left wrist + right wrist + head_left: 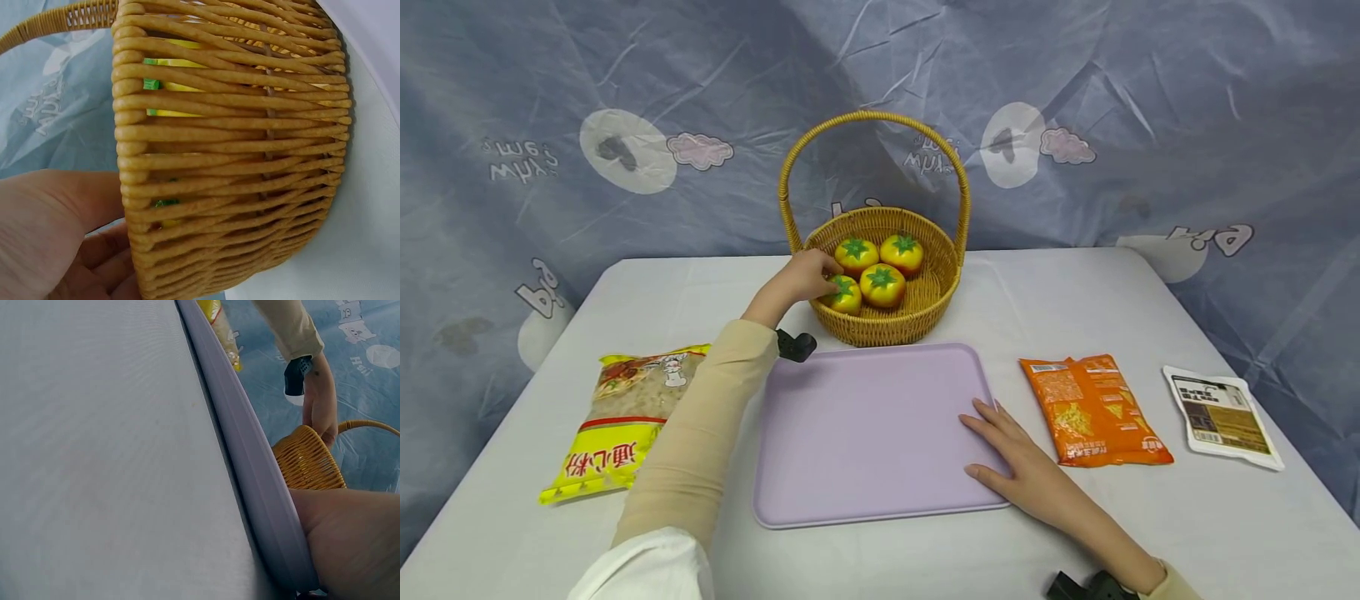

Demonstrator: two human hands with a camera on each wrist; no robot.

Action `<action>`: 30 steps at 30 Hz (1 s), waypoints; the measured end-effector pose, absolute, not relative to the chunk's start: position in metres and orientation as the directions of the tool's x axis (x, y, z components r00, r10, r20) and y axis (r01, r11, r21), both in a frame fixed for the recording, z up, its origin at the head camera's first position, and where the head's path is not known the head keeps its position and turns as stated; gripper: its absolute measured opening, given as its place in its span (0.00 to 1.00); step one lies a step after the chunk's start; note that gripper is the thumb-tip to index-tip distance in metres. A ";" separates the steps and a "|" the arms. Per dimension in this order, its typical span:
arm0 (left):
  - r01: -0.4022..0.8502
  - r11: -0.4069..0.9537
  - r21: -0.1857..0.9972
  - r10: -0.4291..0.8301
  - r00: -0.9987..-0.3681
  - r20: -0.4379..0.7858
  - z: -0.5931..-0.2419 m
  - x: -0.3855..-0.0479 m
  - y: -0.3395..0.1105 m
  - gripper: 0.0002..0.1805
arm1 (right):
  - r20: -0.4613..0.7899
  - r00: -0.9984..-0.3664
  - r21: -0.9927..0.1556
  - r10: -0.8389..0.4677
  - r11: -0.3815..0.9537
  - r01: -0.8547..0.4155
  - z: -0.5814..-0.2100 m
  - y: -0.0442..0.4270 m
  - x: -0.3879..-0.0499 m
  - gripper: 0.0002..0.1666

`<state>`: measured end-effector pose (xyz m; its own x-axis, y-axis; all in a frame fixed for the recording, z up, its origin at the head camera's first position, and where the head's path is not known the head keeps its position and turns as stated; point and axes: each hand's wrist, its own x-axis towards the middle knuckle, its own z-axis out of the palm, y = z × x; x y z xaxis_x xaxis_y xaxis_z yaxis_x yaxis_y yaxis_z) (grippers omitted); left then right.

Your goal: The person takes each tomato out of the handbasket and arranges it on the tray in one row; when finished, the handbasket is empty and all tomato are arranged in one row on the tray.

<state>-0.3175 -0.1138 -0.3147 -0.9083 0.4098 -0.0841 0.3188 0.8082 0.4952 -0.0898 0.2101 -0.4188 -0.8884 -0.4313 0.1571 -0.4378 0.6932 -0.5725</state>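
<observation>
My left hand (803, 277) reaches over the left rim of a wicker basket (880, 333). Its fingers curl at the front-left tomato (844, 295), yellow-orange with a green star-shaped top; the basket wall hides much of the grip in the left wrist view. Several like tomatoes lie in the basket, among them a front one (882, 286) and a back-right one (902, 253). With fingers spread, my right hand (1026, 467) rests on the right edge of a lilac tray (872, 433) in front of the basket.
Left of the tray lies a yellow pasta bag (617, 425), partly behind my left sleeve. An orange snack bag (1093, 411) and a white-and-brown packet (1223, 417) lie to the right. The basket's tall handle (874, 115) arches overhead, before a grey-blue cloth backdrop.
</observation>
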 end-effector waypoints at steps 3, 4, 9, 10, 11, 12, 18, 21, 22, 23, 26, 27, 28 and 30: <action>0.333 0.817 0.470 0.428 -0.897 -0.107 -0.314 -0.319 -0.110 0.20 | 0.146 -0.891 -0.575 -0.429 0.696 -0.429 -0.420 0.212 -0.090 0.35; 0.336 0.820 0.462 0.434 -0.893 -0.119 -0.314 -0.320 -0.109 0.21 | 0.141 -0.892 -0.576 -0.429 0.697 -0.426 -0.420 0.212 -0.090 0.36; 0.344 0.837 0.426 0.455 -0.870 -0.190 -0.312 -0.322 -0.103 0.23 | 0.122 -0.897 -0.582 -0.425 0.701 -0.412 -0.421 0.213 -0.090 0.36; 0.339 0.839 0.425 0.452 -0.869 -0.201 -0.312 -0.322 -0.101 0.23 | 0.120 -0.897 -0.583 -0.425 0.702 -0.410 -0.421 0.213 -0.090 0.36; 0.336 0.843 0.421 0.451 -0.867 -0.211 -0.311 -0.322 -0.099 0.23 | 0.118 -0.898 -0.585 -0.424 0.701 -0.408 -0.421 0.212 -0.090 0.36; 0.331 0.846 0.418 0.448 -0.867 -0.220 -0.311 -0.323 -0.098 0.23 | 0.118 -0.898 -0.586 -0.423 0.701 -0.407 -0.421 0.212 -0.090 0.36; 0.317 0.857 0.406 0.436 -0.866 -0.245 -0.310 -0.321 -0.090 0.24 | 0.111 -0.900 -0.581 -0.421 0.708 -0.403 -0.420 0.212 -0.090 0.36; 0.316 0.856 0.409 0.432 -0.872 -0.231 -0.311 -0.320 -0.090 0.23 | 0.114 -0.901 -0.579 -0.420 0.709 -0.403 -0.420 0.211 -0.090 0.36; 0.312 0.855 0.415 0.428 -0.876 -0.224 -0.311 -0.320 -0.090 0.23 | 0.114 -0.901 -0.578 -0.419 0.709 -0.404 -0.421 0.211 -0.090 0.36; 0.310 0.853 0.420 0.425 -0.879 -0.214 -0.312 -0.319 -0.090 0.23 | 0.113 -0.901 -0.577 -0.419 0.710 -0.403 -0.421 0.211 -0.090 0.37; 0.311 0.843 0.438 0.422 -0.889 -0.180 -0.311 -0.317 -0.090 0.23 | 0.111 -0.901 -0.574 -0.419 0.713 -0.402 -0.421 0.210 -0.090 0.37; 0.313 0.839 0.445 0.420 -0.892 -0.165 -0.311 -0.316 -0.091 0.23 | 0.111 -0.901 -0.572 -0.419 0.714 -0.403 -0.421 0.210 -0.090 0.36; 0.315 0.834 0.453 0.418 -0.897 -0.145 -0.310 -0.315 -0.091 0.23 | 0.112 -0.901 -0.571 -0.420 0.714 -0.404 -0.421 0.210 -0.090 0.36; 0.320 0.816 0.481 0.413 -0.906 -0.097 -0.308 -0.312 -0.093 0.24 | 0.119 -0.899 -0.568 -0.422 0.714 -0.410 -0.421 0.211 -0.090 0.36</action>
